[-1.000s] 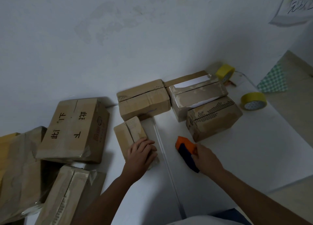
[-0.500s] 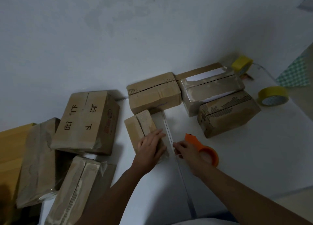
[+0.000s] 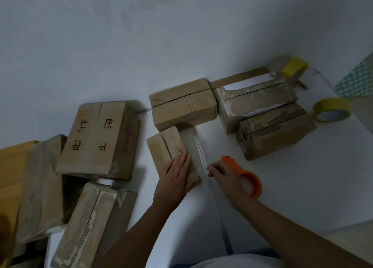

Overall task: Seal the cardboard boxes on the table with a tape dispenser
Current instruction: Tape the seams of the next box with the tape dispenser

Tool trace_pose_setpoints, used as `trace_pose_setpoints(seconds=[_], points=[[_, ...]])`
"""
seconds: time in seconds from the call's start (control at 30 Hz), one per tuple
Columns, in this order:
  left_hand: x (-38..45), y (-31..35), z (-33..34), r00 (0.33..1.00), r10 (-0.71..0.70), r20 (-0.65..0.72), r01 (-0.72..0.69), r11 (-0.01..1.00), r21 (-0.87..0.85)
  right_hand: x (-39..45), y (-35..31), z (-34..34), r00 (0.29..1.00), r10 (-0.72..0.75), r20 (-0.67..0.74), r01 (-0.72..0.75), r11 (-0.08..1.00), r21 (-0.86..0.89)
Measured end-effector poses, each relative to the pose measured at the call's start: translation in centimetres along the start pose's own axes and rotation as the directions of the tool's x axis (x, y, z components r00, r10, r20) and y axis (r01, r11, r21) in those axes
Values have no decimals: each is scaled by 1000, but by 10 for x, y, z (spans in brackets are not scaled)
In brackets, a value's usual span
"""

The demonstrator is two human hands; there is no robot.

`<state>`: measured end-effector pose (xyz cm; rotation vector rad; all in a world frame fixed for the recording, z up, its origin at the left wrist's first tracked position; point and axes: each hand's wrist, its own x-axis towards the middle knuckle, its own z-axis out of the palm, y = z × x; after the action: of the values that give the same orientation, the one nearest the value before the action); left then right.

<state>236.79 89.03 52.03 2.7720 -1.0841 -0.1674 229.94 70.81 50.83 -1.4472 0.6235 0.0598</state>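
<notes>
A small flat cardboard box (image 3: 165,146) lies on the white table (image 3: 302,187), its flap seam running away from me. My left hand (image 3: 177,177) lies flat on the box's near end, fingers straight, pressing it down. Just right of the box, my right hand (image 3: 224,176) grips the orange tape dispenser (image 3: 245,176), fingers curled around its handle, with its round roll holder toward me. The dispenser's front tip points away. Whether tape touches the box is not visible.
Three boxes (image 3: 183,104) (image 3: 256,104) (image 3: 276,132) stand along the wall behind. A printed box (image 3: 99,138) and other worn boxes (image 3: 90,223) pile at the left. Two yellow tape rolls (image 3: 331,112) (image 3: 294,68) lie at the far right. A table seam (image 3: 214,197) runs between my hands.
My right hand turned the dispenser over and brought it left toward the small box. My left hand flattened out on the box's near end. The view shifted to the left.
</notes>
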Motion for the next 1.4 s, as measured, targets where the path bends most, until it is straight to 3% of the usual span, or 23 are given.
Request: trace_pose_setpoints(seconds=[0.23,0.6,0.8,0.93,1.17,1.33,1.4], points=[[2,4,-1,999,29,14,-30,992,122,4,0,2,1000,-18,23,18,999,-26],[0,-3,5,1000,8,16,-9,998,58,10,-4,8,986,-163,31,166,965,-201],[-1,-7,13,1000,27,-10,-26,996,81,26,9,15,950,-295,106,305,798,-520],[-2,-7,17,998,56,-40,-52,994,97,34,13,25,923,-340,179,380,735,-562],[-2,-9,16,997,72,-21,-70,993,100,38,20,40,942,-239,236,329,802,-499],[-3,-10,16,996,81,-25,-78,991,106,44,23,44,979,-120,164,183,871,-455],[-3,-10,16,996,86,-32,-82,990,110,53,23,43,979,-38,200,138,847,-514]])
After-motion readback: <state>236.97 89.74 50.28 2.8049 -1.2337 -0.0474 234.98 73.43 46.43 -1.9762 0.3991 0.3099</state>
